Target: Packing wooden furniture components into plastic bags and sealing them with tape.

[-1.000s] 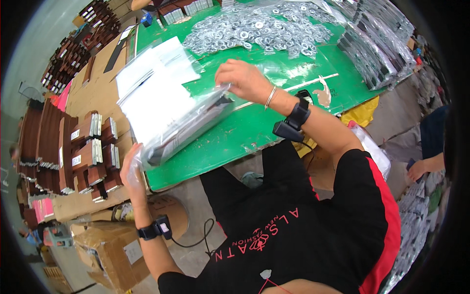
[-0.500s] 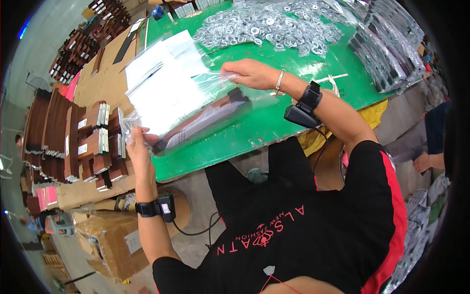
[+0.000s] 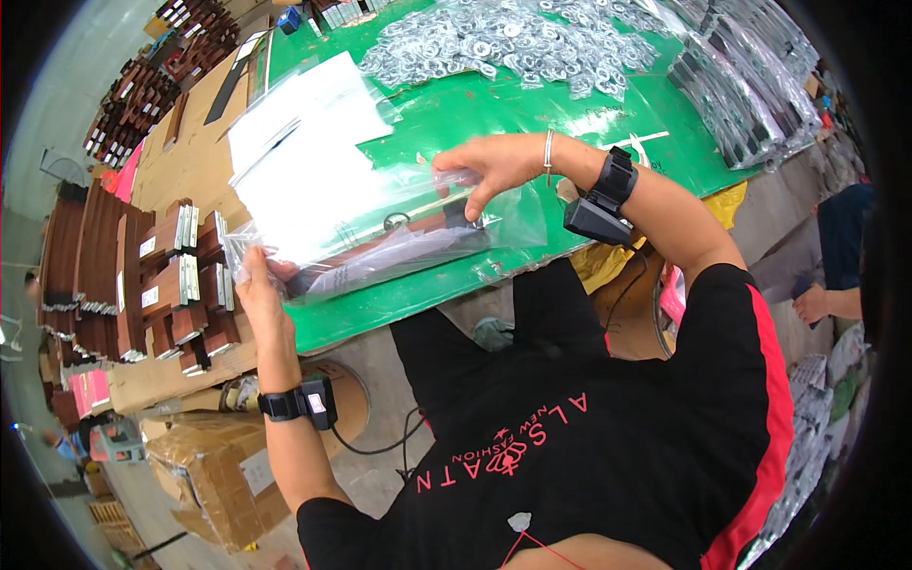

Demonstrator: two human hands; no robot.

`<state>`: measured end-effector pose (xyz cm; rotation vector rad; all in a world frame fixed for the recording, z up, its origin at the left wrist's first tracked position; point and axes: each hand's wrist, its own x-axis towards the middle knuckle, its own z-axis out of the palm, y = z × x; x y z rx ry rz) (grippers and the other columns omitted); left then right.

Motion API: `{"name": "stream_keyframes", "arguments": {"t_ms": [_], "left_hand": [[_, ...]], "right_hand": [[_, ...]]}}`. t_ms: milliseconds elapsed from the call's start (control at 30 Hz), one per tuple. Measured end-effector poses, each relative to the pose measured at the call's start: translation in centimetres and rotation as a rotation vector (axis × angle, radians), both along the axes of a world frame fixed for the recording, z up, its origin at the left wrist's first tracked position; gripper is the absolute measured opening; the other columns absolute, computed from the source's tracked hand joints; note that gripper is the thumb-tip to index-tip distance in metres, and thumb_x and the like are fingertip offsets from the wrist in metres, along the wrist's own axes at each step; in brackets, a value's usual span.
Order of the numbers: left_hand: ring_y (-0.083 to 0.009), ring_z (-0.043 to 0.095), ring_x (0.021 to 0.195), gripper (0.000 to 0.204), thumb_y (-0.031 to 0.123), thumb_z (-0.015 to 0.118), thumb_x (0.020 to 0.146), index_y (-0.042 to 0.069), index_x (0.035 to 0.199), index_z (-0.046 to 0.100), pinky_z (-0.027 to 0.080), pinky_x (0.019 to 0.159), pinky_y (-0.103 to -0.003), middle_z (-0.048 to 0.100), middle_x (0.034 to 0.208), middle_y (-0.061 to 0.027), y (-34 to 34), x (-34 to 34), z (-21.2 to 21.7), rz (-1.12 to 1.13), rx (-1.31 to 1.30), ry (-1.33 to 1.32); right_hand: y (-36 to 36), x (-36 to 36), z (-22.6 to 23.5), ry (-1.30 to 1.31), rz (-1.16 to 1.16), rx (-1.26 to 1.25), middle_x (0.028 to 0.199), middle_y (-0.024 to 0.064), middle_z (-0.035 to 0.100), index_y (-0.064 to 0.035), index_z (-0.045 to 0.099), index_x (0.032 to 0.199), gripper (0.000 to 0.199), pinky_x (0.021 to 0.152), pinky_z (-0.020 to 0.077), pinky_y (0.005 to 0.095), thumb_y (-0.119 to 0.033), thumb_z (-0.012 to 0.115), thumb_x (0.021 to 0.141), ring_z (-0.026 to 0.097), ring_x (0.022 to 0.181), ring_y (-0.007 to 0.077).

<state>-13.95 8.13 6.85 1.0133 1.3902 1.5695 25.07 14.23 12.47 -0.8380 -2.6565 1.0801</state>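
Stretched between my hands is a clear plastic bag with dark brown strips, a folded white sheet and a small ring-shaped part inside. My left hand pinches the bag's left end, its thumb on top. At the other end my right hand curves over the bag, thumb and fingers closed around the strips' black end through the film. The bag lies along the near edge of the green tabletop. Just behind it is a stack of white sheets and clear bags.
Many small bagged metal rings are heaped at the back. Bagged bundles are stacked on the right. Brown strips stand piled on the left. A cardboard box sits below, and another person's hand shows far right.
My right hand has turned and lowered onto the strips' end, its thumb now coming down in front. The small ring now shows more clearly inside the bag. The left hand keeps its hold.
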Motion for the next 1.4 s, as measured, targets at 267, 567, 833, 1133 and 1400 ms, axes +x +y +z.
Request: {"name": "stream_keyframes", "arguments": {"t_ms": [267,567,833,1133,1400], "left_hand": [[-0.0146,0.06,0.074,0.035,0.032,0.05,0.103,0.001,0.097,0.064,0.046,0.075,-0.029,0.065,0.073,-0.0071,1.3,-0.1,0.5,-0.025,0.125,0.118],[-0.0231,0.06,0.113,0.029,0.017,0.048,0.098,0.007,0.118,0.065,0.036,0.107,-0.041,0.066,0.121,-0.0113,-4.3,-3.8,-9.2,-0.185,0.248,0.909],[-0.0203,0.041,0.141,0.062,0.006,0.062,0.084,0.014,0.144,0.048,0.015,0.12,-0.049,0.054,0.145,-0.0012,-9.5,-0.3,0.2,-0.712,-0.123,1.184],[-0.0307,0.058,0.114,0.036,0.014,0.06,0.093,0.012,0.129,0.062,0.044,0.099,-0.038,0.063,0.121,-0.0122,-1.2,14.0,1.6,-0.777,0.388,0.96],[-0.0258,0.059,0.095,0.031,0.018,0.062,0.091,0.016,0.122,0.066,0.048,0.082,-0.041,0.062,0.102,-0.0043,-2.3,18.4,-5.0,-0.587,0.286,1.221]], "right_hand": [[1.7,-0.4,0.8,0.039,-0.139,0.636,0.091,0.0106,0.061,-0.0065,0.062,0.097,0.034,0.071,0.0478,0.0452,-0.02,0.08,0.072,0.062,0.086,0.034],[-3.7,-1.1,-10.1,0.043,-0.332,1.079,0.082,0.0051,0.05,-0.0097,0.051,0.08,0.01,0.067,0.0449,0.0353,-0.01,0.059,0.074,0.056,0.078,0.0216],[-6.4,-1.8,-11.9,-0.017,-0.583,1.057,0.081,0.004,0.049,-0.0115,0.052,0.079,0.01,0.068,0.044,0.0326,-0.011,0.059,0.072,0.055,0.078,0.0189],[-6.8,-2.1,-11.5,-0.027,-0.554,1.07,0.081,0.0032,0.049,-0.0119,0.053,0.078,0.009,0.073,0.043,0.0332,-0.012,0.06,0.073,0.055,0.081,0.0186],[-10.1,0.3,-10.5,-0.163,-0.402,0.937,0.097,0.0056,0.062,-0.0092,0.066,0.106,0.027,0.086,0.0469,0.0376,-0.018,0.065,0.081,0.06,0.095,0.0226]]}}
